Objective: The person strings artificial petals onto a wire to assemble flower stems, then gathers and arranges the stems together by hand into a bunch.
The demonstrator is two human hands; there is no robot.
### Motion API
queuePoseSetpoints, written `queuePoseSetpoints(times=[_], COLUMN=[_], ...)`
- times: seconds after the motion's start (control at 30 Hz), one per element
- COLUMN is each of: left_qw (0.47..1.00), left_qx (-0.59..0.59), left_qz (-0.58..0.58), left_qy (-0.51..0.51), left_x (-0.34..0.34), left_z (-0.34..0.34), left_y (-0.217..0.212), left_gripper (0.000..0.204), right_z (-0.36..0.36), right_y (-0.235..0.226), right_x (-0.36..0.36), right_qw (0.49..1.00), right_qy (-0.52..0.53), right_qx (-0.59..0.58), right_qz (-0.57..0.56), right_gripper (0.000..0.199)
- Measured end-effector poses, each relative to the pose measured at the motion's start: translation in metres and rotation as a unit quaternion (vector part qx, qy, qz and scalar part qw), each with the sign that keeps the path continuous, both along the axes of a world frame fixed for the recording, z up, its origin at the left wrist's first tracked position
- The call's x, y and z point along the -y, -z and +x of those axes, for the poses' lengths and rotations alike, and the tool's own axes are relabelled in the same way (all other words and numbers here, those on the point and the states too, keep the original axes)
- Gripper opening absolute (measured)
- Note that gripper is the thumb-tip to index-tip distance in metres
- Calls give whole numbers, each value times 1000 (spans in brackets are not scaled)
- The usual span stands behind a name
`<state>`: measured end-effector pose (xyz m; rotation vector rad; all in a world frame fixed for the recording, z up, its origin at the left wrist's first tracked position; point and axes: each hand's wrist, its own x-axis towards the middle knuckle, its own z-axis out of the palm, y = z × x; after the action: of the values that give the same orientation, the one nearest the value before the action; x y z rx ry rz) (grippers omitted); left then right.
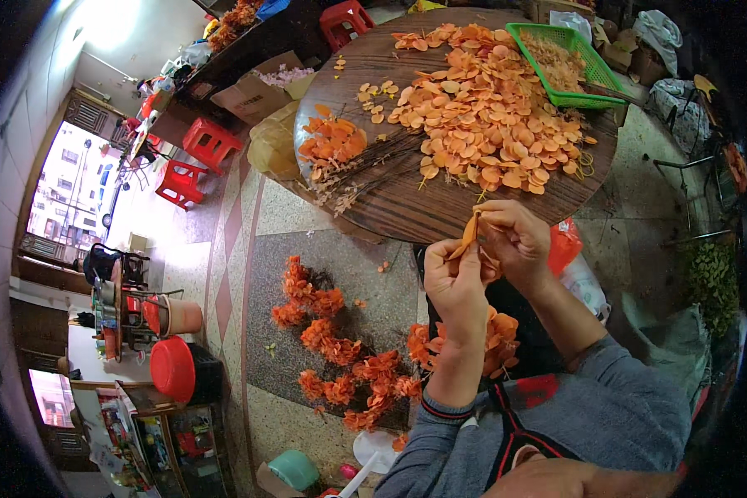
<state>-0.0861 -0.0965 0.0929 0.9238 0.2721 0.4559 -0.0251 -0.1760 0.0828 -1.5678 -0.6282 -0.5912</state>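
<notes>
Just past the near edge of the round wooden table (407,207), my two hands are close together. My left hand (459,286) pinches an orange artificial flower petal (471,230) between thumb and fingers. The fingers of my right hand (519,241) are closed at the petal's upper end, where a small yellowish tip shows; what exactly they grip is partly hidden. Beyond them on the table spreads a large pile of loose orange petals (494,124). Thin dark stems (382,153) lie to its left, beside a smaller heap of orange petals (332,139). Finished-looking orange flowers (500,340) rest below my hands, near my lap.
A green plastic basket (589,100) holding tan bits stands at the table's far right. Bunches of orange flowers (340,349) lie on the floor at left. Red stools (212,143), a cardboard box (253,95) and a red basin (173,369) stand farther left.
</notes>
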Motion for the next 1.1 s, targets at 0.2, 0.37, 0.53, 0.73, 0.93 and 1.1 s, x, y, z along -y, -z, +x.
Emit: queuePoseSetpoints(times=[0.2,0.37,0.53,0.73,0.93,1.1], left_qw=[995,996,988,976,914,826], left_qx=[-39,-33,-6,-24,80,111], left_qz=[88,83,141,201,398,544], left_qy=[22,16,60,76,14,100], left_x=[-5,-5,-12,-13,-60,-42], left_z=[-1,7,11,6,-7,-17], left_y=[-8,-8,-11,-24,10,-9], left_gripper=[7,15,37,55,40,26], right_z=[14,7,12,23,33,20], right_y=[-13,8,-17,-23,7,15], right_x=[20,21,26,35,35,29], right_qw=[992,989,915,872,873,828], right_qy=[-73,-107,-199,-291,-223,-300], right_qx=[31,52,-323,-392,-417,-440], right_qz=[-98,-85,136,32,119,174], right_gripper=[14,17,17,14,23,22])
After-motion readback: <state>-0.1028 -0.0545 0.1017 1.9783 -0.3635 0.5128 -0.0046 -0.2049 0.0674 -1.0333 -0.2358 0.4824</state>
